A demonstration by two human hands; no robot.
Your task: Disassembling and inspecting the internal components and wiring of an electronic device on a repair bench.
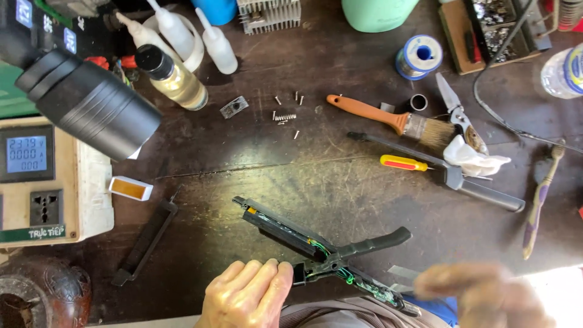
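Bench (340, 176): dark, scratched, worn matte surface.
Device (316, 252): long, slim black plastic body, opened, circuit board and green wires exposed; a curved black handle-like arm branches off mid-length. It is laid diagonally near the bench's near edge, centre.
Left hand (246, 294): fingers curled loosely together, tips pressed on the device's mid-section by the wire bundle; a full grip is not shown.
Right hand (486, 294): motion-blurred at the near right corner, just beside the device's lower end; finger spread cannot be told, nothing is seen held.
Black strip (146, 243): flat narrow plastic cover, laid left of the device, apart from it.
Screws and spring (286, 112): small bright metal parts, scattered mid-bench toward the far edge.
Brush (388, 118): orange handle, metal ferrule, tan bristles, right of the screws.
Screwdriver (404, 163): small, yellow-red handle, below the brush.
Solder spool (420, 56): blue-white reel, near the far edge.
Meter box (39, 182): beige casing, blue display, at the left edge.
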